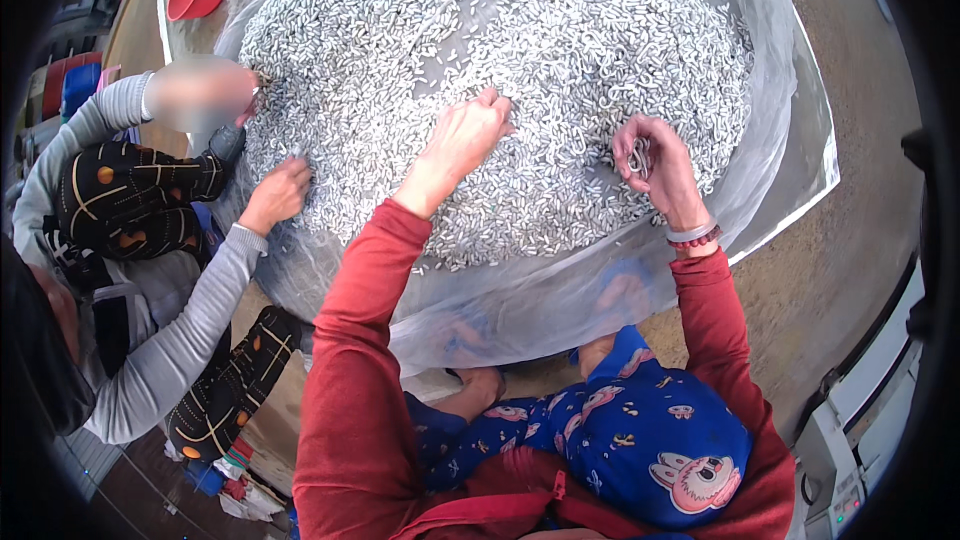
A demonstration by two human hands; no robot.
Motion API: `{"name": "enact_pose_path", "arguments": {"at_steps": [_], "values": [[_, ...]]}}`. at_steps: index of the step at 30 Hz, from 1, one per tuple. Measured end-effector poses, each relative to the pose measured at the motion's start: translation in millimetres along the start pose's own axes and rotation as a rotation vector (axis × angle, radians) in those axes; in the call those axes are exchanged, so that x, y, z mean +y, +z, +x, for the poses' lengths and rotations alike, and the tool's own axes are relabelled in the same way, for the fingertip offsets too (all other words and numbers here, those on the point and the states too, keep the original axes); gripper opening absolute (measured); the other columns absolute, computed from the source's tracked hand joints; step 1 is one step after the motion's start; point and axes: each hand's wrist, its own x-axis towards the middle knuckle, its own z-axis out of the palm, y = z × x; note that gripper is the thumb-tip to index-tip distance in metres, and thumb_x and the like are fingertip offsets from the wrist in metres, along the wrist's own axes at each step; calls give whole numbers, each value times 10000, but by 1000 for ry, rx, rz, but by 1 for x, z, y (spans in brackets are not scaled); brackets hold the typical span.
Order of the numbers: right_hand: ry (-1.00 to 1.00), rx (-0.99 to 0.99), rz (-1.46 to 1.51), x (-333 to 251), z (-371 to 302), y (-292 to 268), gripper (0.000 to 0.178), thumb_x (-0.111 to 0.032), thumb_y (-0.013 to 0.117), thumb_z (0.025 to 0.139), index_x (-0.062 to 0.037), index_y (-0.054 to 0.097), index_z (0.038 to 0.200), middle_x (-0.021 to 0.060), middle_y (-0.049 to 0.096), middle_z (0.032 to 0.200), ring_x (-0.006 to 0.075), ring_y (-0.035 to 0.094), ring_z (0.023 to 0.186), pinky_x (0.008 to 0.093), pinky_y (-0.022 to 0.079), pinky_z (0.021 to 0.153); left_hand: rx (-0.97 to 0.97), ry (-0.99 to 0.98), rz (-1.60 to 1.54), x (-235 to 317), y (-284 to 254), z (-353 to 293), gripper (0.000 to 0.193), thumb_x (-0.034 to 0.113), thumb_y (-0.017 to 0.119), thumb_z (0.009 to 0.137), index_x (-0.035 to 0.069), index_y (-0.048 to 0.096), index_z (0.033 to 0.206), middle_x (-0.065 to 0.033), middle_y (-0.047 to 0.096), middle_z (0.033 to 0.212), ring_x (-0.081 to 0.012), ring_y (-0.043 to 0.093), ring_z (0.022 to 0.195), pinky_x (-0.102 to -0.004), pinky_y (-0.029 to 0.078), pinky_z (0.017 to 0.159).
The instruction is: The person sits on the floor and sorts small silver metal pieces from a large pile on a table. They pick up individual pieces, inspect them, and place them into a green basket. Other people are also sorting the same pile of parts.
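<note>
Relation of 2 bare hands to a broad heap of small silvery-white pieces (590, 60) on a translucent plastic sheet (772, 100). The left hand (465, 140) reaches to about the middle of the heap, palm down, fingertips bunched narrowly at the surface; whether a piece sits between them cannot be told. Loose pieces lie directly beneath and around these fingertips, their long axes pointing every way, with no common direction. The right hand (670, 170), to the right and slightly lower in the view, turns inward, its fingers curled around a small cluster of curved pieces (640, 155). The 2 hands stand well apart, loose pieces between them; the left is nearer the heap's centre. At left, a co-worker's hand (278, 192) is at the heap's edge.
</note>
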Motion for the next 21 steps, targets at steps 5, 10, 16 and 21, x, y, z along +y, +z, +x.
{"name": "enact_pose_path", "arguments": {"at_steps": [5,10,16,21], "values": [[-315,210,-1434,29,21,5,237,-242,614,833,-23,534,874,158,587,703,302,592,652,400,451,578,79,-55,-835,-9,-21,-11,128,131,602,805,43,509,798,-100,539,780,-200,542,627,-307,403,470],[-369,259,-1602,49,44,5,187,-184,664,784,-40,567,853,102,596,713,246,576,629,347,432,580,-113,-101,-2025,8,-26,-5,60,40,466,736,76,422,752,-79,477,830,-74,376,501,-157,252,367],[-248,216,-1159,29,28,0,183,-183,634,797,-59,574,919,112,587,720,227,553,648,327,435,597,41,-227,-683,39,18,26,172,150,640,792,-10,591,832,-126,608,788,-218,618,649,-352,487,579],[-413,138,-1613,50,27,-1,215,-170,593,837,-68,524,1014,143,609,928,345,605,786,437,480,655,216,-132,-386,45,20,32,183,184,716,759,41,661,859,-75,603,716,-132,568,653,-280,449,586]]}}
